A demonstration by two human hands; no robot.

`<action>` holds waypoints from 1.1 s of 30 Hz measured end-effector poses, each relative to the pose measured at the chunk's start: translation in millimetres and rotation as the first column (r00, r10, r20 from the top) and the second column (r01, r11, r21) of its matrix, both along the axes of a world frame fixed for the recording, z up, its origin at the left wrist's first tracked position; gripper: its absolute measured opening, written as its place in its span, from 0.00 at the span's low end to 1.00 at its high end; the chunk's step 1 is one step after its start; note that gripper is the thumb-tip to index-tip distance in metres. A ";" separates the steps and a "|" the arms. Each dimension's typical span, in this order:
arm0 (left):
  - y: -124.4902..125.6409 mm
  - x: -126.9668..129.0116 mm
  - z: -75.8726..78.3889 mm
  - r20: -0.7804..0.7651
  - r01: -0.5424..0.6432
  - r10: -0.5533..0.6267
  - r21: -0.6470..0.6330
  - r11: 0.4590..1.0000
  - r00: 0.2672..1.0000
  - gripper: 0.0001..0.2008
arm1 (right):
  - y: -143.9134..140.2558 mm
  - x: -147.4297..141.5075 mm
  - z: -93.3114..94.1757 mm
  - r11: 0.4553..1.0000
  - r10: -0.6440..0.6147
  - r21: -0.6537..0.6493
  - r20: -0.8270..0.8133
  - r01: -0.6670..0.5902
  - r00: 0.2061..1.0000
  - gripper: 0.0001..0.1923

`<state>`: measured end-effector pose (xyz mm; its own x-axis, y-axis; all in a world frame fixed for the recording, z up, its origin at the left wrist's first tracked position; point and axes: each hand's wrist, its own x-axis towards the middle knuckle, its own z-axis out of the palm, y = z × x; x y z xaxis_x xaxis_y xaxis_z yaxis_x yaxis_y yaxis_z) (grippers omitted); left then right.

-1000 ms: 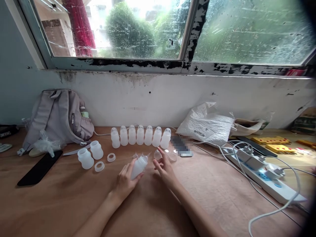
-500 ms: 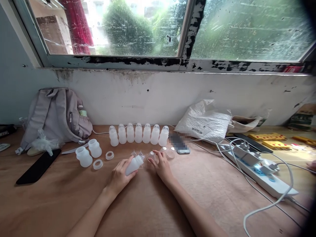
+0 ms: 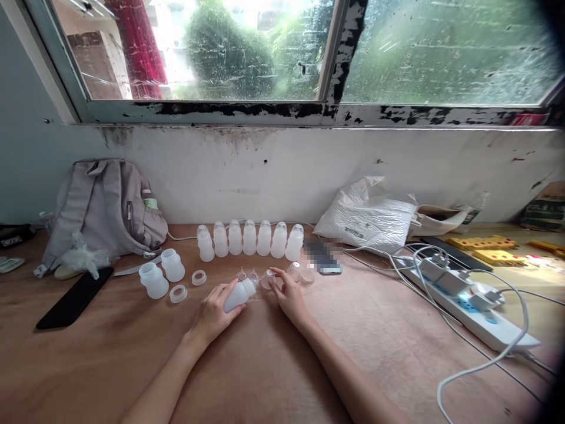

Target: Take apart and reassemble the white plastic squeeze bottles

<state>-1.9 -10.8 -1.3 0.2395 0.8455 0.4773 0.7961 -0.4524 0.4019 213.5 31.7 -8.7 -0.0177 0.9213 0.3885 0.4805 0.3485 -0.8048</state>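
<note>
My left hand (image 3: 218, 309) is wrapped round a frosted white baby bottle (image 3: 237, 295), tilted with its neck up to the right. Beyond its neck, clear nipples (image 3: 253, 275) lie on the table, partly hidden by the bottle. The thumb and fingers of my right hand (image 3: 288, 294) are at the right edge of a clear dome cap (image 3: 266, 279), seemingly pinching it. Just past that hand are another clear cap (image 3: 294, 270) and a clear ring-like piece (image 3: 308, 275). To the left stand two uncapped bottles (image 3: 154, 282), with two white collar rings (image 3: 178, 294) beside them.
A row of several capped bottles (image 3: 249, 238) stands at the back. A phone (image 3: 326, 261) lies right of it, before a silver-white mailer bag (image 3: 366, 215). A power strip (image 3: 472, 312) with looping cables occupies the right; a backpack (image 3: 103, 206) and black slab (image 3: 73, 300) the left.
My right hand has shifted slightly left, and the clear cap at its fingertips with it. My left hand still holds the bottle in nearly the same tilt. The view has shifted slightly.
</note>
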 end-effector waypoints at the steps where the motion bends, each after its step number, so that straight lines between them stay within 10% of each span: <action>1: -0.3 0.2 0.4 -0.004 0.000 0.000 0.000 1.000 1.000 0.26 | -0.5 0.1 0.2 1.000 -0.005 -0.019 -0.046 0.004 0.999 0.16; 15: 0.2 -0.2 -0.1 -0.014 0.030 -0.029 0.054 0.998 0.999 0.26 | -10.8 0.0 12.0 0.952 -0.066 -0.227 -0.808 -0.207 0.585 0.19; 33: -5.1 3.5 8.8 -0.054 0.111 -0.109 0.050 0.993 0.993 0.26 | -28.4 -18.8 17.4 0.880 0.039 -0.257 -0.798 -0.400 0.601 0.17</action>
